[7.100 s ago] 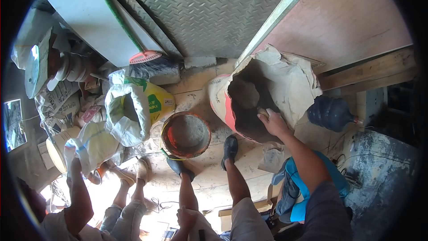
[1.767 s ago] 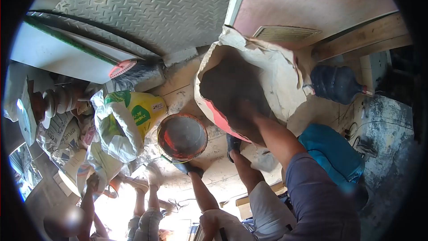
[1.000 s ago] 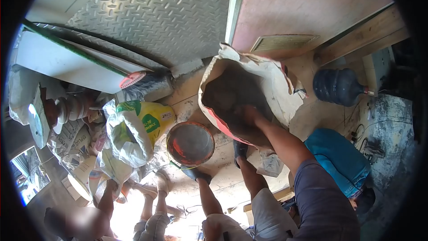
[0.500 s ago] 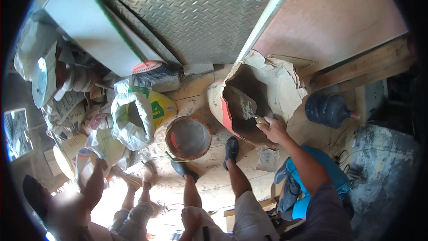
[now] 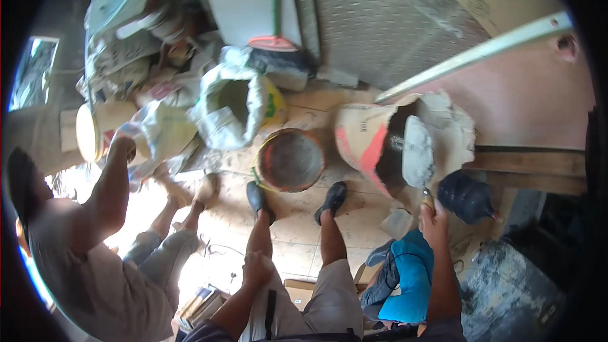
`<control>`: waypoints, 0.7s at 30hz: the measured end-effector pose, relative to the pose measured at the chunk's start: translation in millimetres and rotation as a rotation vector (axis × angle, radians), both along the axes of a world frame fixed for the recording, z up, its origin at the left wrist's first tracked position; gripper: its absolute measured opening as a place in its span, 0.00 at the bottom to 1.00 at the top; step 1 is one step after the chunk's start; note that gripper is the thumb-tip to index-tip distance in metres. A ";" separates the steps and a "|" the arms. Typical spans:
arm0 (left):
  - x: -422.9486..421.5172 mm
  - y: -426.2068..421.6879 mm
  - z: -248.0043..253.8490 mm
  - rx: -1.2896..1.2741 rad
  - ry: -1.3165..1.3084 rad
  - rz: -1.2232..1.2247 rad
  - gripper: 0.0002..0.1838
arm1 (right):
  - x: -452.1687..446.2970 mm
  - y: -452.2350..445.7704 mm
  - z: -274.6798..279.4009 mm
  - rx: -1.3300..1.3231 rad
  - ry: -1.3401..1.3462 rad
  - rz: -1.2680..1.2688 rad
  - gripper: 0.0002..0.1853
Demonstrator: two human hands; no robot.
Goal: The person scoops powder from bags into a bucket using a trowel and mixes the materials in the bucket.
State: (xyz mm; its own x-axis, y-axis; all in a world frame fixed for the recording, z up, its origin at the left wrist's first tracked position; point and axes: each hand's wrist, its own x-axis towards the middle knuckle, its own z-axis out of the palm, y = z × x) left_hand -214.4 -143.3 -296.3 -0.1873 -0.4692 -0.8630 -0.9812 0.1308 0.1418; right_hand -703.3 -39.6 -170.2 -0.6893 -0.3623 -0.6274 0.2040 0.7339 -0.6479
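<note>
My right hand [image 5: 433, 220] is wrapped round the wooden handle of a trowel [image 5: 418, 152], whose pale blade seems to carry grey powder. The blade lies across the mouth of a torn paper sack [image 5: 364, 136], which leans open to the right and has grey powder smeared inside. On my left knee rests my left hand [image 5: 258, 270], its fingers laid over the leg and holding nothing. A round bucket [image 5: 291, 159] with a grey-coated inside stands in front of my feet.
Beyond the bucket stands an open white-and-yellow sack [image 5: 231, 98]. A dark water jug [image 5: 467, 196] lies right of the paper sack. Another person [image 5: 95, 234] is at the left, one hand near a pale plastic bag [image 5: 166, 133]. A broom [image 5: 273, 43] leans at the back.
My right hand has drawn the trowel up out of the paper sack's depth to its mouth. My view has turned, and my left hand appears farther forward on the leg.
</note>
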 end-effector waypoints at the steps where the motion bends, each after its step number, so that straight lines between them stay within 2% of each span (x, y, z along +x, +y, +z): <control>1: -2.3 -2.3 0.9 -0.006 -0.017 0.024 0.38 | 7.4 -6.9 7.9 -0.006 -0.017 0.024 0.12; 7: 11.5 1.8 1.0 0.015 -0.002 0.020 0.37 | 67.9 -31.0 19.1 -0.073 -0.009 0.053 0.11; 11: 17.7 8.5 2.4 0.009 0.026 0.078 0.31 | 122.9 -43.0 -19.1 -0.059 -0.055 0.039 0.11; 16: 39.2 26.4 -14.1 0.136 -0.031 0.149 0.35 | 185.0 -64.5 -104.6 -0.074 -0.180 0.084 0.11; 19: 47.5 35.0 -19.7 0.178 -0.052 0.198 0.36 | 204.7 -66.2 -182.0 -0.015 -0.037 0.274 0.16; 21: 50.7 41.8 -27.4 0.173 -0.071 0.189 0.36 | 212.1 -67.9 -242.7 -0.089 0.119 0.392 0.19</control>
